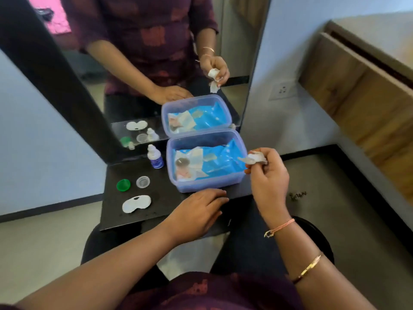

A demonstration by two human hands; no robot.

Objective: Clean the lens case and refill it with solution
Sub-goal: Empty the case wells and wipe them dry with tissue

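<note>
The white lens case (136, 204) lies open on the black shelf (120, 218), near its front left. Behind it sit a green cap (123, 185) and a clear cap (143, 182), both off the case. A small solution bottle (155, 157) with a blue label stands upright by the mirror. My right hand (267, 175) is raised beside the blue box and pinches a crumpled white tissue (253, 158). My left hand (196, 211) rests palm down on the shelf's front edge, fingers spread, holding nothing.
A translucent blue plastic box (206, 184) with a blue wipes packet inside sits at the shelf's right. A mirror (156, 63) with a thick black frame stands behind and doubles everything. A wooden cabinet (362, 86) is at the right, and a black stool is under me.
</note>
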